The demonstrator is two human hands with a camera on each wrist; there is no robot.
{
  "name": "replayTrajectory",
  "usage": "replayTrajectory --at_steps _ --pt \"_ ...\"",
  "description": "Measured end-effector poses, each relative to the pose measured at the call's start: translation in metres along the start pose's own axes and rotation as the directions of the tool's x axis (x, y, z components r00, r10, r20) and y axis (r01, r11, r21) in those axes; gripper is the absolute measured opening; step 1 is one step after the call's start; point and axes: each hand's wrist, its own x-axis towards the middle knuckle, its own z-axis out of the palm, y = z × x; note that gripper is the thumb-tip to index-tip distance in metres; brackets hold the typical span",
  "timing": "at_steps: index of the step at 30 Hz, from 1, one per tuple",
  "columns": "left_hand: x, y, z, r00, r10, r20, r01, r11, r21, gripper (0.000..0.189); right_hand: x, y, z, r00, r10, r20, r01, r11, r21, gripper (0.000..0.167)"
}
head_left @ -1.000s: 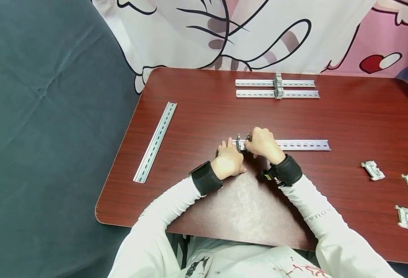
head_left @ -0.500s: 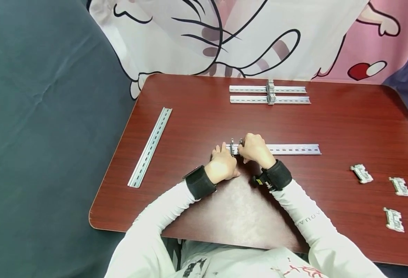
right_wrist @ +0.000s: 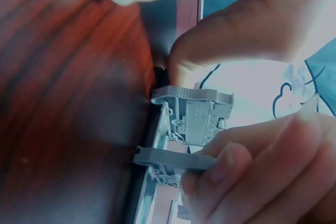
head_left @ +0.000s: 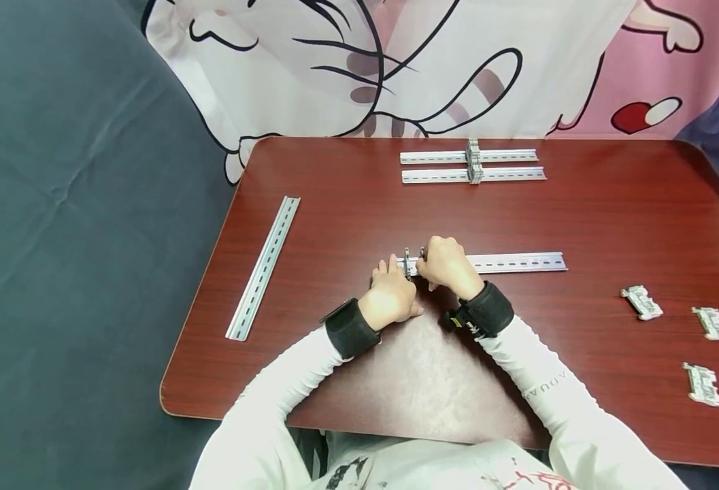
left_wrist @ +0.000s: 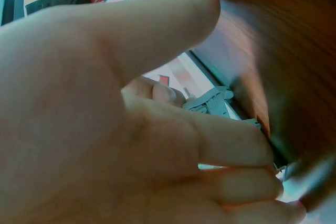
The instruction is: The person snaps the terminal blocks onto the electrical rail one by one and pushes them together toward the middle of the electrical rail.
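A slotted metal DIN rail [head_left: 515,263] lies crosswise in front of the person. Near its left end a grey terminal block [head_left: 407,264] stands upright on it; the right wrist view shows this terminal block [right_wrist: 194,114] edge-on. My right hand [head_left: 447,264] grips a second terminal block [right_wrist: 170,159] on the rail, just right of the first, its fingers curled and partly hiding it. My left hand [head_left: 390,294] lies at the rail's left end, fingers straight and close beside the first block. The left wrist view shows a grey block [left_wrist: 212,102] beyond the left fingers.
Two parallel rails [head_left: 475,175] joined by a cluster of terminal blocks [head_left: 474,162] lie at the back. Another rail [head_left: 263,269] lies slantwise at the left. Three loose terminal blocks [head_left: 642,302] are spread at the right. The table's front edge [head_left: 396,435] is close to the person.
The head view has shifted slightly, moving the whole scene a little in the frame. Both hands stay in about the same place on the rail.
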Motion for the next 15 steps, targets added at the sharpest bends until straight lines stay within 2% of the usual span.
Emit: replayTrajectory --at_steps 5,8,12,15 --pt "0.0 -0.002 -0.001 0.999 -0.022 0.038 0.023 1.0 -0.013 0.058 0.0 -0.003 0.0 1.0 0.009 0.022 -0.01 1.0 0.028 0.028" --pt "0.0 -0.002 -0.001 0.999 -0.02 0.036 0.021 1.0 -0.015 0.059 -0.002 -0.002 0.0 1.0 0.01 0.01 -0.011 0.999 0.043 0.029" --pt "0.002 -0.001 -0.003 1.0 -0.009 0.018 0.009 1.0 -0.001 0.062 -0.009 0.005 -0.006 0.999 -0.037 -0.012 0.037 0.999 0.018 0.041" --pt "0.002 0.001 -0.002 0.999 -0.014 0.031 0.014 1.0 0.001 0.064 -0.017 0.016 -0.016 0.998 -0.066 -0.021 0.066 0.998 0.003 0.048"
